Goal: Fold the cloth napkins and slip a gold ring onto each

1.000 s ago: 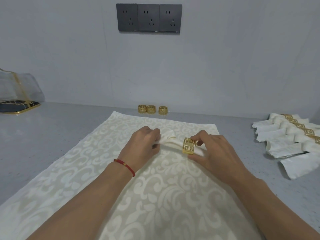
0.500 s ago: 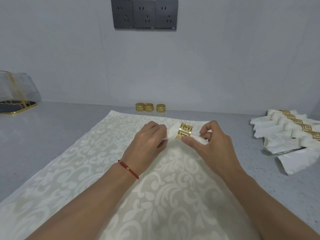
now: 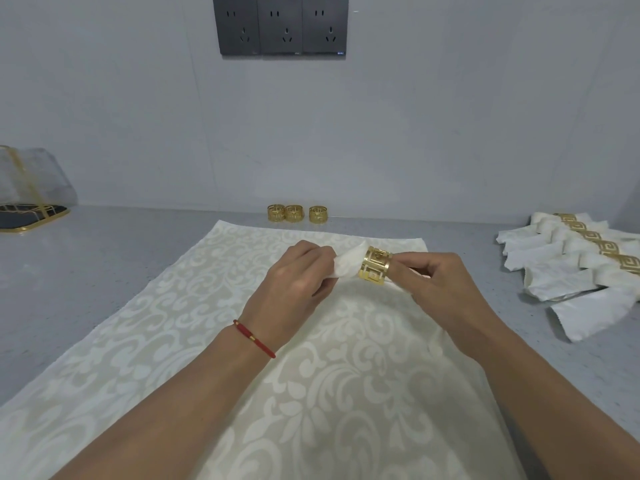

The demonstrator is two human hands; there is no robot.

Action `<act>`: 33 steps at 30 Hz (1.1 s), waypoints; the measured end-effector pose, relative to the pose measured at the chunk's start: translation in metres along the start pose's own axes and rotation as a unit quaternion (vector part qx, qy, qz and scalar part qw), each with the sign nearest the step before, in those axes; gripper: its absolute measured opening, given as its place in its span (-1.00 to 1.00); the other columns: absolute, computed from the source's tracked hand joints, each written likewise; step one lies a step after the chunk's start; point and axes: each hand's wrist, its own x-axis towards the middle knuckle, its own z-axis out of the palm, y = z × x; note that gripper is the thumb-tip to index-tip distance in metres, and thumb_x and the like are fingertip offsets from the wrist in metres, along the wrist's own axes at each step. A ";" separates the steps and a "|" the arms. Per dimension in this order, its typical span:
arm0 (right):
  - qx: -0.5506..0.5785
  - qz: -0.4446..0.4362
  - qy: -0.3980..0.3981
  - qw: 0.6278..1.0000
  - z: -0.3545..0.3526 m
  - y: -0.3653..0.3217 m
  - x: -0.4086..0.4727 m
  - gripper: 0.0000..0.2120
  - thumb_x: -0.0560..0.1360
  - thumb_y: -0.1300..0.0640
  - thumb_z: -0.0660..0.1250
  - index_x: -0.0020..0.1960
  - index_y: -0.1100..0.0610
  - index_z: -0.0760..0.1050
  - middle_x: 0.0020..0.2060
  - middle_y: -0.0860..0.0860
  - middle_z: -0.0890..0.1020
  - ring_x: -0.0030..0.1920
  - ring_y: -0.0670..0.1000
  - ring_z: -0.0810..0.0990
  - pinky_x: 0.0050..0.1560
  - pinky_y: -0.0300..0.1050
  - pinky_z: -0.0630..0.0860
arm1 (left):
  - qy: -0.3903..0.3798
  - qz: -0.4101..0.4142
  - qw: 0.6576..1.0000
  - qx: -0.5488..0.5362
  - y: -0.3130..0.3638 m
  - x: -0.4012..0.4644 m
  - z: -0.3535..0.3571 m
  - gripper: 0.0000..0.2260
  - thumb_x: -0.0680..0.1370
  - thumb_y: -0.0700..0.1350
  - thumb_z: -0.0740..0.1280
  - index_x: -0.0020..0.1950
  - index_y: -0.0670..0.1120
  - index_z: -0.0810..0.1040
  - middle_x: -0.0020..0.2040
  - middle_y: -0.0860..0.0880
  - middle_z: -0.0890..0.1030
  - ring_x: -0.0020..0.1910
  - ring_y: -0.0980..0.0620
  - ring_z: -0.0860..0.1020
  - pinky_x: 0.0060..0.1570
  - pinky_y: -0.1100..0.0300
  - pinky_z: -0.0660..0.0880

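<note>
I held the folded napkin [image 3: 348, 266] in the air above the far part of the patterned cloth [image 3: 311, 393] that covered the middle of the worktop [image 3: 104, 271]. My left hand [image 3: 294, 282] gripped one end of the napkin with curled fingers. My right hand [image 3: 440, 285] pinched the gold ring [image 3: 374, 266], and the ring sat around the napkin, between my 2 hands. How much napkin was past the ring on the right side I could not tell, because my right hand hid most of it.

I judged several risks at this point. The ring was not yet at the middle of the napkin, so if I pulled unevenly, the folds could bunch at the ring edge and the roll could open. The cut pattern of the ring could also catch the fabric and pull a thread. If my left grip got loose, the end could slide out and the fold would be lost. If the ring slipped from my fingers, it could roll on the cloth toward the edge of the worktop.

3 spare rings [image 3: 294, 213] stood at the far edge of the worktop by the wall. The finished napkins [image 3: 568, 268] lay in a pile at the right edge, well apart from my hands.
</note>
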 end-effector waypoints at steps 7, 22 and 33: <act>0.064 0.114 -0.002 0.991 -0.001 0.008 0.003 -0.83 0.43 -0.07 0.53 -0.01 -0.07 0.77 -0.37 -0.07 0.40 -0.26 0.02 0.19 -0.25 -0.15 0.25 | -0.026 0.022 0.999 -0.015 0.004 0.001 -0.001 -0.94 0.50 -0.39 0.39 -0.14 -0.26 0.57 -0.13 -0.03 0.59 -0.09 -0.06 0.53 -0.15 0.21 0.44; 0.069 0.156 -0.003 0.985 0.007 0.013 0.001 -0.84 0.54 0.06 0.49 0.03 0.13 0.73 -0.36 -0.15 0.54 -0.44 -0.08 0.25 -0.45 -0.26 0.27 | -0.036 0.026 0.999 -0.027 0.007 -0.002 -0.002 -0.89 0.45 -0.44 0.39 -0.14 -0.26 0.58 -0.17 -0.04 0.59 -0.12 -0.04 0.53 -0.17 0.23 0.45; 0.057 0.120 -0.004 0.991 0.008 0.007 -0.005 -0.90 0.55 0.04 0.46 -0.05 0.01 0.75 -0.40 -0.26 0.60 -0.59 -0.21 0.38 -0.51 -0.42 0.26 | -0.063 -0.019 0.995 -0.073 0.005 -0.001 -0.001 -0.81 0.36 -0.45 0.43 -0.18 -0.22 0.50 -0.21 -0.03 0.50 -0.19 -0.04 0.48 -0.24 0.11 0.43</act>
